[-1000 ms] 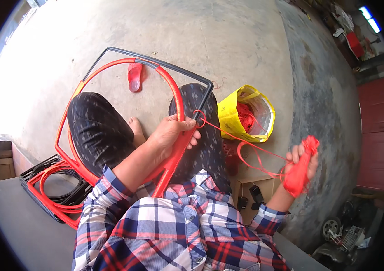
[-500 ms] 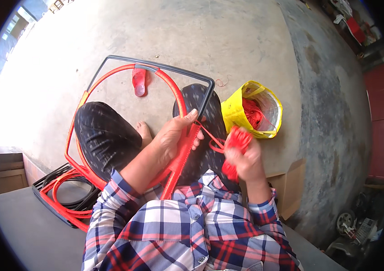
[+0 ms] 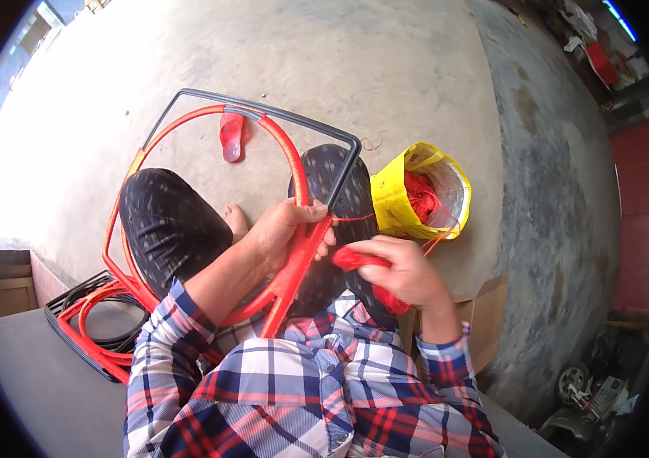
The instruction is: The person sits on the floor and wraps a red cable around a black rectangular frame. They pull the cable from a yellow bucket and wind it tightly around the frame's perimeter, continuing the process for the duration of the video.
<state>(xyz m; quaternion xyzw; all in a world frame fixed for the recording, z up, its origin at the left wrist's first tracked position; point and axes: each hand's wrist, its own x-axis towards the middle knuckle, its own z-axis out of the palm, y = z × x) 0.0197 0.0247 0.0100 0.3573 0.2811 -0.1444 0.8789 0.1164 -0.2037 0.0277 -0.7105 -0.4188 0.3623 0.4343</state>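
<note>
Across my lap leans a black metal frame [image 3: 263, 111], squarish with a round ring inside, partly wrapped in red cord. My left hand [image 3: 282, 230] grips its right side, thumb on top and fingers curled beneath, where the red wrapping [image 3: 294, 267] joins ring and outer bar. My right hand [image 3: 408, 276], somewhat blurred, is closed round a bundle of red cord [image 3: 353, 258] just right of the frame. A thin red strand [image 3: 351, 218] runs rightward from the wrapped bar beside my left thumb. More red cord [image 3: 419, 197] lies in a yellow bag [image 3: 390, 200] beyond my right hand.
Similar red and black frames [image 3: 92, 324] are stacked on the grey bench [image 3: 19, 359] at left. A red slipper [image 3: 231, 139] lies on the concrete floor. Cardboard [image 3: 485, 317] stands right of me, and a wheeled object [image 3: 573, 383] is at the lower right.
My right hand has moved left and slightly down with the cord bundle, nearer the frame. The left hand keeps its grip. The whole view has shifted slightly.
</note>
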